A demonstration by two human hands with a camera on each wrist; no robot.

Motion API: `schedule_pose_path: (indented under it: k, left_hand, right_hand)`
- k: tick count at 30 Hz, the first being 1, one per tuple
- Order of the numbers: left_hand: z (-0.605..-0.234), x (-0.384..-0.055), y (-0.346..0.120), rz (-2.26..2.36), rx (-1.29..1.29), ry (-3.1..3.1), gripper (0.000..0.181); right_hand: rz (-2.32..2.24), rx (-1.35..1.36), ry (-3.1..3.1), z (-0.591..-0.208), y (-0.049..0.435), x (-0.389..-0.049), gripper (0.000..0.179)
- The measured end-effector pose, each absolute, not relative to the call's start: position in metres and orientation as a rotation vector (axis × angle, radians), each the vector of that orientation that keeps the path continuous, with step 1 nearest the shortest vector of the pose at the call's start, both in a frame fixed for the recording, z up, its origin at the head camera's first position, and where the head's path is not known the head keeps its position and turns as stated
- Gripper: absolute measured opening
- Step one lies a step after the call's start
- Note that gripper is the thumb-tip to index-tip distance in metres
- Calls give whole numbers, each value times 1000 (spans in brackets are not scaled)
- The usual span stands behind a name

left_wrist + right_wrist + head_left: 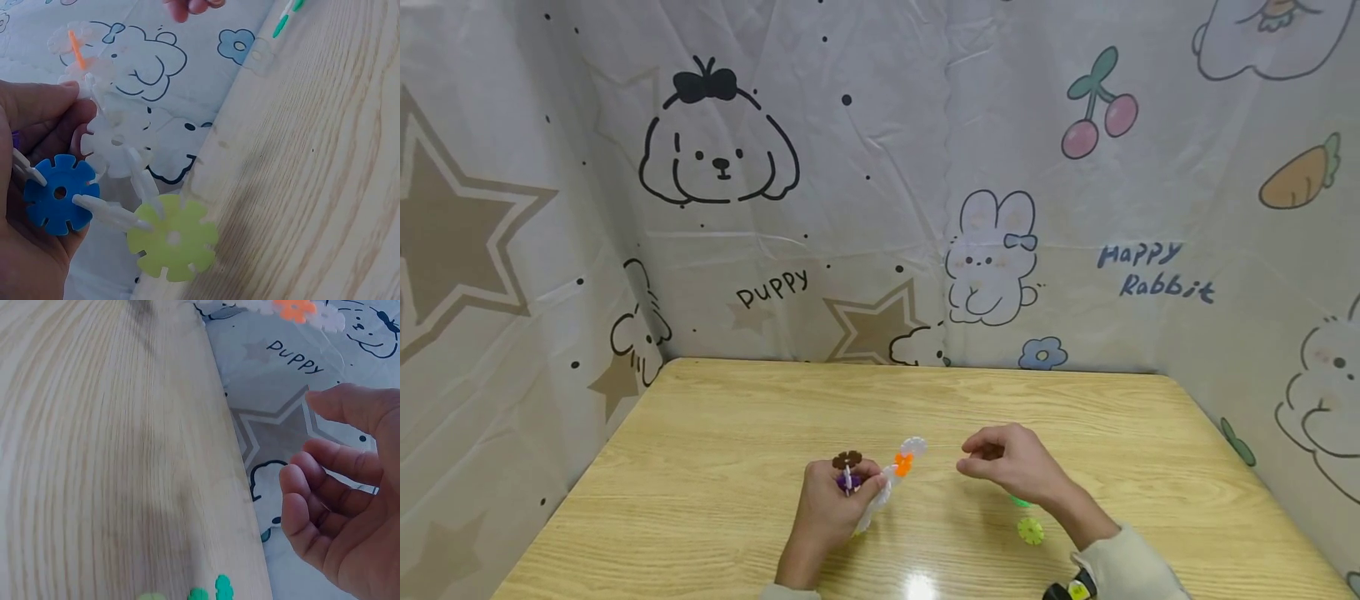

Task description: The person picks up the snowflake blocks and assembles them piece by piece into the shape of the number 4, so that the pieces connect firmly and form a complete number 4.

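Observation:
My left hand (835, 504) pinches a chain of linked notched plastic discs between thumb and fingers. In the left wrist view the chain shows a blue disc (61, 206), a pale yellow disc (172, 250), a translucent white disc (115, 140) and an orange disc (76, 50) set edge-on. In the head view a brown disc (847, 459) and a purple disc (842, 482) stand above the left hand. To the right, apart from the chain, my right hand (1018, 467) hovers over the table, fingers loosely bent, with nothing between thumb and fingertips (297, 481).
On the wooden table (715, 417), a yellow-green disc (1031, 531) lies below the right forearm. A green piece (1021, 501) is partly hidden by that arm. A black object (1071, 588) with a yellow mark is at the right sleeve. A printed curtain (865, 208) hangs behind.

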State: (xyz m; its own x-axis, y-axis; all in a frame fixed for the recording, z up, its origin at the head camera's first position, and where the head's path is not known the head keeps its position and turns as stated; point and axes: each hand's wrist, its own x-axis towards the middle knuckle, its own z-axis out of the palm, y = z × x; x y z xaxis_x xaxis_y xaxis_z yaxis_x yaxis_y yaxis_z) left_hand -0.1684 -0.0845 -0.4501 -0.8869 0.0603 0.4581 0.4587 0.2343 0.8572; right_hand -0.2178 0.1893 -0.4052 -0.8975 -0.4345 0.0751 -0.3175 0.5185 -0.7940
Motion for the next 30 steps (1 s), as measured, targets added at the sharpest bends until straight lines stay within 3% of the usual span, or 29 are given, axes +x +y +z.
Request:
schedule_pose_path:
  k: [30]
  left_hand:
    - [-454, -170, -82, -1695, -526, -2160, 12]
  right_hand:
    - [-1080, -469, 2802, -431, 235, -214, 26]
